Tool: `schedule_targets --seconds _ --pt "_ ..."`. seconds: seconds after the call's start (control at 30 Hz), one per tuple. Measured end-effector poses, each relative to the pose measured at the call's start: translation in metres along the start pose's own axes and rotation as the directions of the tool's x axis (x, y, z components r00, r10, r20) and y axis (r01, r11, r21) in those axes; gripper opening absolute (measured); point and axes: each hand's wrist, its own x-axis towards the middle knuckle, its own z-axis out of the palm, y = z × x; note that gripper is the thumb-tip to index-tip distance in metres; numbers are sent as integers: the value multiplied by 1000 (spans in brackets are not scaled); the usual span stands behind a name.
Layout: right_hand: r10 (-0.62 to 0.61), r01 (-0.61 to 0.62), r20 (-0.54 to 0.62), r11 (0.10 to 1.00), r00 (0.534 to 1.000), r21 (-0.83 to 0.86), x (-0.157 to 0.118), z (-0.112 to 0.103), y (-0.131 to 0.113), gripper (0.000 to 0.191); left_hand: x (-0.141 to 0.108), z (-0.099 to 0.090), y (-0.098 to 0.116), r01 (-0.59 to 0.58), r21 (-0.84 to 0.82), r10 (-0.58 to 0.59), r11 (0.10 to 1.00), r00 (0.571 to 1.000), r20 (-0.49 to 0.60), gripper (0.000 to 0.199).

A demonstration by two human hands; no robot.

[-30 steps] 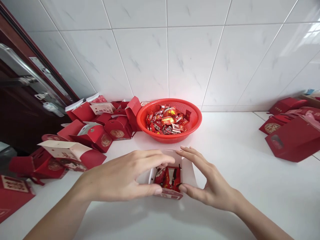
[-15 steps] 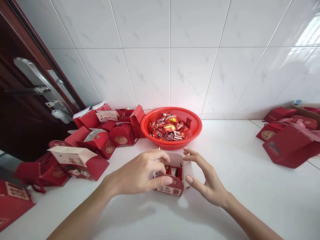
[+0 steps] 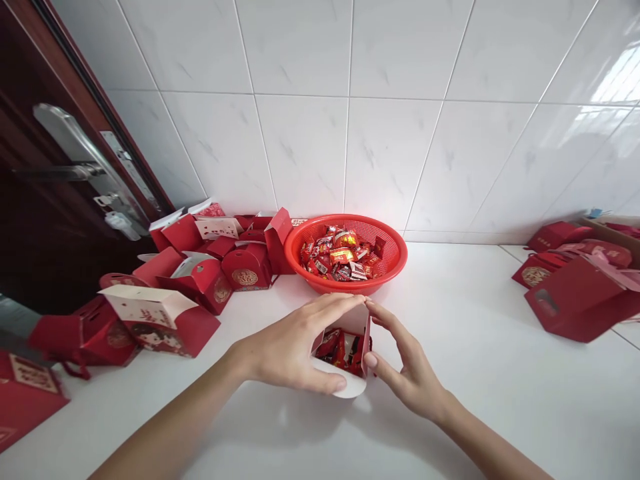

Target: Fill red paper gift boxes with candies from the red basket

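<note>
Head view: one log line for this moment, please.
left hand: spans open box | right hand: at its right side | wrapped candies: inside | red basket: behind box

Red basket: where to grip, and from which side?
Probably the right end of the red basket's rim, from the right: the lip flares out above a narrower base, giving something to hook, while a red box crowds its left end and the tiled wall stands behind.

Soft shadows, bright glare on right-hand tiles
</note>
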Motion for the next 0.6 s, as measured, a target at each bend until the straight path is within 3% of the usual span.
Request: schedule_targets --seconds 0.13,0.23,0.43,0.6 --pt "-4 9 101 999 995 -47 0 4 0 62 5 7 -6 -21 -35 22 999 999 24 114" --pt "74 -65 129 996 989 -69 -1 6 1 58 8 12 -8 -27 -72 31 997 998 48 119" --pt "116 -115 89 993 989 -18 0 9 2 52 15 23 -18 -140 -193 155 971 986 66 119" --pt "89 -90 -39 995 995 -33 -2 3 1 47 18 28 -24 -212 -226 209 951 977 -36 107"
